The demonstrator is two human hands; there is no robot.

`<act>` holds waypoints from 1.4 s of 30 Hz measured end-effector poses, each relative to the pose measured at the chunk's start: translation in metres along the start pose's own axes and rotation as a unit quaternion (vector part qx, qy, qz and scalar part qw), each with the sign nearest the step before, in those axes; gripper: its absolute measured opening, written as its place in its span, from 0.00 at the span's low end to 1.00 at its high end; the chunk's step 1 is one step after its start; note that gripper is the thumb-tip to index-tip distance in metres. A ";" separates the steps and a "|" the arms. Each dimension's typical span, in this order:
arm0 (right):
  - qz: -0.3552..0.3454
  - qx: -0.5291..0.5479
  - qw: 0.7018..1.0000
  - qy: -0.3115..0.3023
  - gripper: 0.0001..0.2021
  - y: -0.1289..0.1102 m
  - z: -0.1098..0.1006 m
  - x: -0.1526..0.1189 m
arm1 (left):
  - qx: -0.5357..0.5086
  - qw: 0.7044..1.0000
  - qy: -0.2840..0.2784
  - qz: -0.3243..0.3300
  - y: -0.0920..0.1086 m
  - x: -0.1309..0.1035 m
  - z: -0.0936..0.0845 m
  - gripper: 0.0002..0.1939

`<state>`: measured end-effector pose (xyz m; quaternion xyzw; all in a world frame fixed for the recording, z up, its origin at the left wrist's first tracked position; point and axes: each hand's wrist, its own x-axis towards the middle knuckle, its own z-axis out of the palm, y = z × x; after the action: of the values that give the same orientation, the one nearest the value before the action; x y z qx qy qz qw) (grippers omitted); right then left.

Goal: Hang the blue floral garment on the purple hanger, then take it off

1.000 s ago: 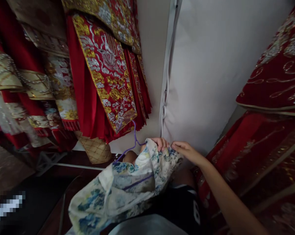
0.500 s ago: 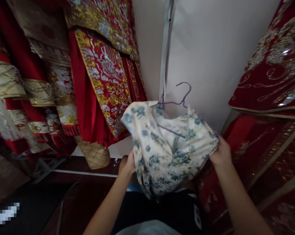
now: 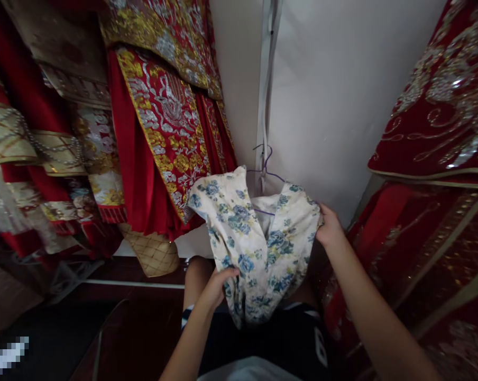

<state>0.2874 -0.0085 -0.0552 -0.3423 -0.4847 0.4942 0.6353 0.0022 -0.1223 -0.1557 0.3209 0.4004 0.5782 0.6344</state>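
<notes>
A cream floral garment with blue flowers and a V-shaped neckline hangs over a purple wire hanger. The hanger's hook rises above the collar, near the pale strip on the wall. My left hand pinches the garment low on its left side, thumb lying on top of the cloth. My right hand grips the sleeve edge at the right shoulder, close to the hanger's end; some of its fingers are hidden behind the fabric. The garment's lower part falls in folds above my lap.
Red and gold embroidered costumes hang at the left, and a beaded dark red garment hangs at the right. Behind stands a pale wall with a vertical strip. A white bar runs low at the left.
The garment and hanger have shifted left and straightened, so the neckline now faces me more evenly. My right hand moved left with it; my left thumb now shows on the front.
</notes>
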 end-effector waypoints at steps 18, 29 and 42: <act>-0.296 -0.357 0.864 0.199 0.14 0.059 0.024 -0.078 | 0.046 0.994 0.103 0.009 -0.077 -0.035 0.005 0.21; -0.019 -0.260 0.965 0.013 0.22 0.094 0.048 -0.124 | 0.105 0.987 0.099 0.071 -0.096 -0.027 0.006 0.18; 0.062 -0.292 0.936 -0.188 0.16 0.061 0.059 -0.157 | 0.372 0.839 0.148 0.368 -0.100 -0.041 0.013 0.34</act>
<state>0.2065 -0.1450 -0.1374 -0.4432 -0.6962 0.4246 0.3723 0.0610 -0.1752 -0.2307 0.5670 0.5264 0.6176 0.1412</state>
